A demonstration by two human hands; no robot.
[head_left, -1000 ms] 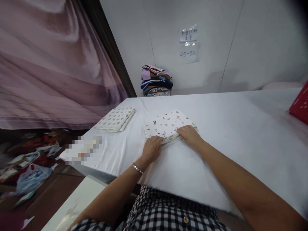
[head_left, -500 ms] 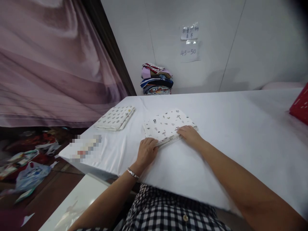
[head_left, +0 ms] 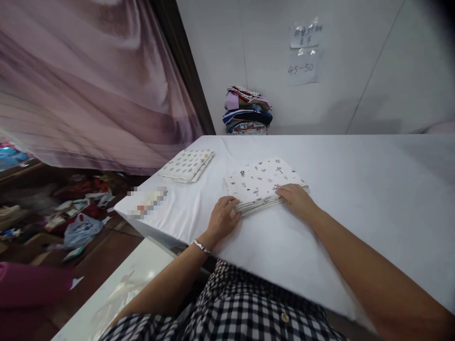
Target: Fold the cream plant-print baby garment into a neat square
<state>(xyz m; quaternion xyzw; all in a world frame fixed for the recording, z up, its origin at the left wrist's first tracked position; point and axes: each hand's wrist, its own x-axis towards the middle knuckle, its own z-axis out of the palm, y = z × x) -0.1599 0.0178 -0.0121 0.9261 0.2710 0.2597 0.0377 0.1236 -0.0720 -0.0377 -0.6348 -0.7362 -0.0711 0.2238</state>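
A white cloth (head_left: 262,179) with small printed plants and palm trees is folded into a layered rectangle on the white-covered table. At its near left corner, my left hand (head_left: 223,217) is closed, fingers on top and thumb low by the layers. My right hand (head_left: 296,200) grips the near edge further right, its fingertips over the top layer and the thumb hidden. The near edge shows several stacked layers between my hands. Another folded white cloth (head_left: 187,165), patterned with grey motifs, lies apart on the left of the table.
Piled folded fabrics (head_left: 248,111) stand by the wall behind the table (head_left: 373,199). A blurred-out item (head_left: 147,202) lies at the left table edge. A pink curtain (head_left: 106,85) hangs at left, above floor clutter with a plastic bag (head_left: 82,231). A white surface (head_left: 142,265) adjoins below.
The view has turned left, so the table and wall sit further right and more floor clutter shows. Both hands stay at the folded cloth's near edge, whose layers show slightly more.
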